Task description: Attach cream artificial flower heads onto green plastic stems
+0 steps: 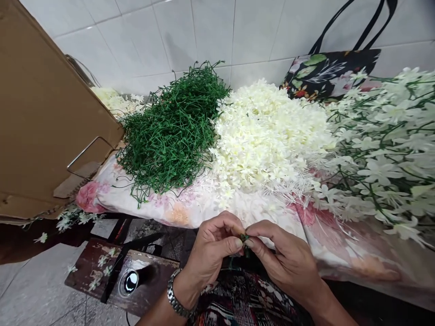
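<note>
My left hand (217, 246) and my right hand (283, 253) meet low in the middle of the view, above my lap. Thumb and forefinger of each pinch a small green stem piece (245, 239) between them; its lower part is mostly hidden. Beyond my hands, a heap of green plastic stems (173, 131) lies on the flowered cloth (180, 213). To its right is a heap of loose white blossoms (268, 136). Assembled white flower sprays with green stems (384, 167) are piled at the far right.
A large cardboard box (50, 117) stands at the left. Below it, a dark wooden bench (152, 283) carries a shiny metal cup (129, 282), a black strap and some small flowers. A floral bag (335, 72) leans on the tiled wall at the back right.
</note>
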`<action>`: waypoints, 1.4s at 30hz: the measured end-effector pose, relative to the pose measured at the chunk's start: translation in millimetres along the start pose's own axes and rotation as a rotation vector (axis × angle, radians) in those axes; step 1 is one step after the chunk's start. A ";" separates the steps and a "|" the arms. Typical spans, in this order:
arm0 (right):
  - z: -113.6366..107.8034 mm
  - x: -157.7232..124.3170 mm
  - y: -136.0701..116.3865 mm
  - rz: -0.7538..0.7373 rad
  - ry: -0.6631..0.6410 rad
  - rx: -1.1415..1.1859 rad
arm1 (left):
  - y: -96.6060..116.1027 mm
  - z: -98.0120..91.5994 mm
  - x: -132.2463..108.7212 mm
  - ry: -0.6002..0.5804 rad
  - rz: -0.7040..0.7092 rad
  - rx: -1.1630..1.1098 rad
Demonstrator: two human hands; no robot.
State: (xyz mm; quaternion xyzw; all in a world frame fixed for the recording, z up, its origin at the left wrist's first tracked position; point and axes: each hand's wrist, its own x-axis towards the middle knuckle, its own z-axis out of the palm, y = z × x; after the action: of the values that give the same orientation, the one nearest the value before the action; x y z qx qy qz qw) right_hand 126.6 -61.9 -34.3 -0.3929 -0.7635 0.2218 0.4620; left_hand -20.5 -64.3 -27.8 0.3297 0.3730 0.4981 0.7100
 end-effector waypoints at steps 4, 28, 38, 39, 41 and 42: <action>-0.7 1.2 -1.3 0.074 -0.046 0.069 | -2.2 -0.2 -1.9 0.044 0.080 0.062; 3.8 -4.7 -7.2 0.424 -0.264 0.277 | -3.1 -1.1 -14.2 0.086 0.396 1.109; 6.3 -9.8 -4.5 0.207 -0.334 -0.097 | 0.8 -9.2 -13.9 -0.057 0.606 1.424; 6.1 -9.4 -4.1 0.184 -0.341 -0.122 | 0.9 -10.4 -14.0 -0.068 0.604 1.463; 4.7 -8.1 -3.4 0.147 -0.350 -0.124 | 3.1 -12.4 -14.1 -0.091 0.577 1.478; 3.4 -7.5 -3.3 0.137 -0.359 -0.096 | 5.1 -13.2 -14.2 -0.110 0.545 1.446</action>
State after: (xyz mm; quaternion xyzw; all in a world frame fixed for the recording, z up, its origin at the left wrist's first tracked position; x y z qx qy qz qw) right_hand 124.3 -69.8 -37.6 -0.4198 -0.8148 0.2826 0.2828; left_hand -37.4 -75.0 -27.3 0.8156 0.4753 0.2711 0.1883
